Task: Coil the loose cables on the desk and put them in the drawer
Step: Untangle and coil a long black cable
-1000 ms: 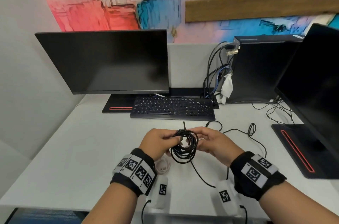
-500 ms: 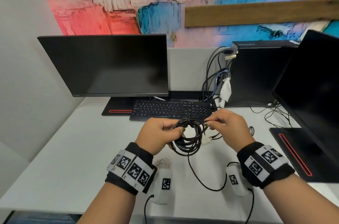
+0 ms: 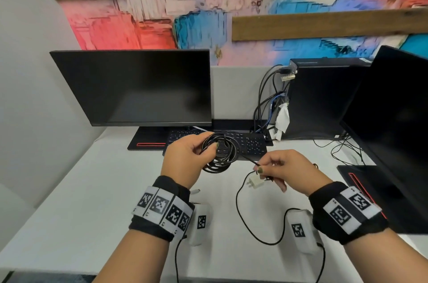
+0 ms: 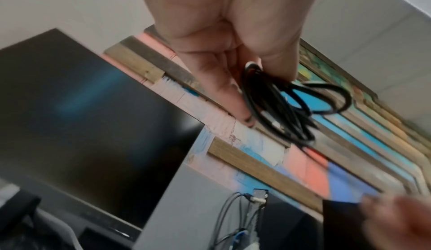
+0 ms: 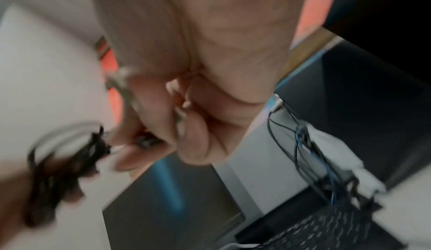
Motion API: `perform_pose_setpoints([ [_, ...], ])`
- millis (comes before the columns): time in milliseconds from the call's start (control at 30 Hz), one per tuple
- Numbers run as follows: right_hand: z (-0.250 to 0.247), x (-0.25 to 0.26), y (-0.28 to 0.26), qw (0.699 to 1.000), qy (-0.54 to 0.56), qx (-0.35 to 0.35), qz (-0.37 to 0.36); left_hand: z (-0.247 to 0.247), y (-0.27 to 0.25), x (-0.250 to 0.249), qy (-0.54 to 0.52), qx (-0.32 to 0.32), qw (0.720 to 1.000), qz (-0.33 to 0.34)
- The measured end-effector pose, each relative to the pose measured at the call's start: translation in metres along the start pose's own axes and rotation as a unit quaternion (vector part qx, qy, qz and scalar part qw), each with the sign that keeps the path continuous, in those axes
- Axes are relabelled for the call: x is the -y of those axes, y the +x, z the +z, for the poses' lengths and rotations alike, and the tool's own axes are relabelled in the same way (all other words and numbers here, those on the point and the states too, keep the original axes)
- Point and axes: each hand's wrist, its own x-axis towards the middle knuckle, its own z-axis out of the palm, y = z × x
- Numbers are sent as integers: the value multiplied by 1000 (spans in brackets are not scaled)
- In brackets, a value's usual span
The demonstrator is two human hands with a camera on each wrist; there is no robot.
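Note:
A black cable wound into a coil [image 3: 220,155] hangs above the desk in front of the keyboard, and my left hand [image 3: 208,147] grips it by its left side. One strand runs from the coil down and right to my right hand [image 3: 262,170], which pinches that loose end. A white plug adapter [image 3: 254,183] lies on the desk just under the right hand, with a thin black cable [image 3: 238,211] looping toward me. The left wrist view shows the fingers and thumb clamped on the coil [image 4: 279,102]. The right wrist view is blurred, with the coil [image 5: 60,161] at its left.
A black keyboard [image 3: 251,143] lies behind the hands. Beyond it are a monitor [image 3: 139,88] at left, a PC tower [image 3: 324,97] with plugged-in cables [image 3: 264,102], and a second monitor [image 3: 393,132] at right. Thin cables [image 3: 345,150] trail on the white desk [image 3: 81,190].
My left hand has lifted the coil up and away, over the keyboard. My right hand left the coil's top and moved down and right, holding the cable's free end.

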Motion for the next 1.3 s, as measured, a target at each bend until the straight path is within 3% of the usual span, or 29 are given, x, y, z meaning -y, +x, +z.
perform_pose_setpoints([
  [67,0,1,-4,992,115,52,10,-2,1,3,61,-3,998,10],
  [167,7,3,-8,944,311,112,7,-1,0,5,103,-10,995,14],
  [233,16,8,-12,921,365,139,1,2,-1,5,119,-14,993,12],
  [500,54,38,-20,919,374,106,61,20,-13,-6,137,-32,990,12],
  [667,56,39,-19,922,382,18,58,16,-15,-9,-25,-3,999,-42],
  [733,54,40,-18,912,405,-3,59,16,-18,-10,-138,12,987,-81],
  [833,51,40,-17,900,431,-20,66,19,-23,-10,-206,28,973,-99],
  [1067,48,41,-17,885,455,-61,81,26,-26,-12,-212,11,973,-91],
  [1300,43,43,-21,921,373,-99,52,32,-23,-14,-222,-31,968,-110],
])
